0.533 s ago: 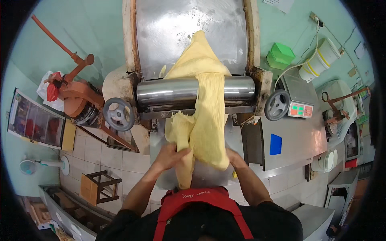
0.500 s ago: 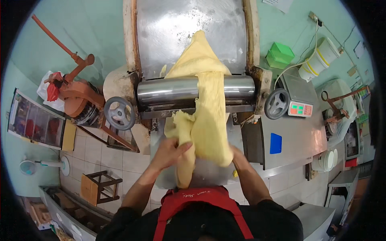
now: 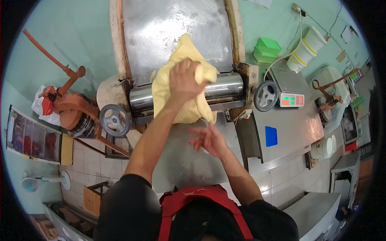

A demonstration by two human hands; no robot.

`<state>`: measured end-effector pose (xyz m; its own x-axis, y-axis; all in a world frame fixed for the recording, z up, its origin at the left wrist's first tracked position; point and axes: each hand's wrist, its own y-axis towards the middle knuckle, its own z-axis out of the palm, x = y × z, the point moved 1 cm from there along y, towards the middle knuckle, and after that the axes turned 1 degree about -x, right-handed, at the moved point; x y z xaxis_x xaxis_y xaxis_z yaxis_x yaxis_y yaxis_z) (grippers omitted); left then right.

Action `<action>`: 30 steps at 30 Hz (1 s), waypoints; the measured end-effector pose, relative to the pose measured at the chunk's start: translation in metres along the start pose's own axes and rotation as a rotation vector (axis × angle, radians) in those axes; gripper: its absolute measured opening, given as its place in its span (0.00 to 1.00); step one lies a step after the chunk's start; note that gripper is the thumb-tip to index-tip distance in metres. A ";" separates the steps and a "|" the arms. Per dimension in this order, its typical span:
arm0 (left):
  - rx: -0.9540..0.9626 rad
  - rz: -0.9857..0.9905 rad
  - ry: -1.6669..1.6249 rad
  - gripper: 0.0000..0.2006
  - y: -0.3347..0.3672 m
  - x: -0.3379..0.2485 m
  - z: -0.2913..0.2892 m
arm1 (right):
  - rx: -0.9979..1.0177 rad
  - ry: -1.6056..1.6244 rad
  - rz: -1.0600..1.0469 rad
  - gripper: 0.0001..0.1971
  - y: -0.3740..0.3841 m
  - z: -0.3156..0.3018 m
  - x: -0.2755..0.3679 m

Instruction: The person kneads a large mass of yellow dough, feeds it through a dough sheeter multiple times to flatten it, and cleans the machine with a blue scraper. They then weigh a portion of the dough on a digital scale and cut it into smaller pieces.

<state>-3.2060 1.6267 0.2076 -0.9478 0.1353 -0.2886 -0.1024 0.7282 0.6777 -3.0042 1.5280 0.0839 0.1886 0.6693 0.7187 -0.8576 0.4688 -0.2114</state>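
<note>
At far left stands a glass-fronted cabinet (image 3: 34,136), then an orange-painted lever machine (image 3: 72,110) with a red bag hung on it and a wooden stool (image 3: 91,199) below. A grey handwheel (image 3: 115,120) marks the left side of the dough sheeter. The pale yellow dough (image 3: 163,90) is draped over the sheeter's steel roller (image 3: 225,86), its peak on the upper steel plate (image 3: 175,24) and its lower edge over the near tray (image 3: 177,160). The left hand (image 3: 185,79) is closed on a fold of dough, fingertips partly hidden. The red apron (image 3: 191,195) bears white lettering, creased and foreshortened. The right hand (image 3: 209,140) is open and empty, fingers blurred, just below the dough. Further right: a second handwheel (image 3: 266,96), green plastic boxes (image 3: 266,50), a flat blue piece (image 3: 271,136), a digital scale (image 3: 291,100) with lit green readouts and small panel print, and white buckets (image 3: 307,48) with yellow bands.
</note>
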 end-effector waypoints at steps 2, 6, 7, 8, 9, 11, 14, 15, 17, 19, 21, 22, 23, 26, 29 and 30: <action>-0.003 -0.060 0.093 0.32 0.023 0.016 0.012 | -0.153 -0.132 0.069 0.42 -0.032 -0.011 -0.047; 0.044 -0.115 0.200 0.26 0.059 0.033 0.034 | -0.390 -0.137 0.218 0.32 -0.086 -0.036 -0.123; 0.091 -0.144 0.201 0.25 0.066 0.034 0.038 | -0.451 -0.129 0.259 0.31 -0.094 -0.040 -0.138; 0.115 -0.157 0.172 0.22 0.072 0.036 0.040 | -0.522 -0.117 0.275 0.27 -0.099 -0.040 -0.148; 0.158 -0.190 0.150 0.22 0.075 0.038 0.042 | -0.545 -0.162 0.265 0.25 -0.102 -0.040 -0.157; 0.240 -0.254 0.100 0.21 0.077 0.036 0.045 | -0.597 -0.258 0.240 0.22 -0.107 -0.035 -0.163; 0.189 -0.111 0.128 0.22 0.042 0.012 0.036 | -0.638 -0.304 0.222 0.19 -0.107 -0.027 -0.163; 0.122 -0.058 0.107 0.25 0.024 0.009 0.031 | -0.625 -0.323 0.234 0.19 -0.103 -0.030 -0.166; 0.066 0.009 0.063 0.33 -0.020 0.002 0.022 | -0.604 -0.359 0.261 0.18 -0.095 -0.042 -0.176; 0.093 0.052 0.052 0.39 -0.070 -0.003 0.007 | -0.566 -0.418 0.270 0.18 -0.092 -0.043 -0.167; 0.167 0.054 0.082 0.40 -0.122 -0.006 -0.006 | -0.557 -0.461 0.280 0.19 -0.087 -0.049 -0.155; 0.220 0.021 0.102 0.39 -0.148 -0.008 -0.009 | -0.566 -0.476 0.285 0.19 -0.085 -0.056 -0.148; 0.247 -0.010 0.056 0.39 -0.174 -0.012 -0.010 | -0.581 -0.488 0.287 0.19 -0.083 -0.066 -0.140; 0.302 -0.089 -0.170 0.42 -0.267 -0.008 0.001 | -0.662 -0.480 0.255 0.19 -0.077 -0.098 -0.112; 0.191 -0.656 -0.545 0.48 -0.354 0.034 0.055 | -0.743 -0.525 0.270 0.17 -0.054 -0.140 -0.075; 0.069 -0.781 -0.578 0.50 -0.364 0.051 0.077 | -0.768 -0.530 0.214 0.18 -0.048 -0.154 -0.061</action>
<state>-3.1936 1.4201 -0.1056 -0.3243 -0.1073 -0.9399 -0.6040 0.7882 0.1184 -2.9009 1.5530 -0.0516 -0.3387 0.5247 0.7810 -0.2650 0.7433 -0.6143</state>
